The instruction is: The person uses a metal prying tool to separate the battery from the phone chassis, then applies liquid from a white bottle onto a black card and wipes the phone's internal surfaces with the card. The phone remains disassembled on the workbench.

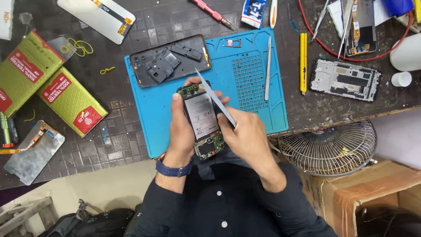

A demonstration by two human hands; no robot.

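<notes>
Near the middle of the frame, the left hand (183, 127) is holding an opened phone (202, 119) above the blue mat (258, 109), its grip wrapping the phone's left edge with the thumb lying along that side and fingertips curling over the top end. The phone is showing its battery and green circuit boards at top and bottom. The right hand (247, 136) is pinching a thin grey pry blade (215, 98), its grip closing tight around the lower end while the blade is slanting up and left across the phone's upper right part. Just above, at the mat's upper left corner, a black back cover (169, 61) is lying on the surface. A pair of tweezers (267, 70) is resting on the mat to the right. Two green boxes (46, 83) are sitting at the left of the frame, and a fan (329, 149) is standing at the lower right.
</notes>
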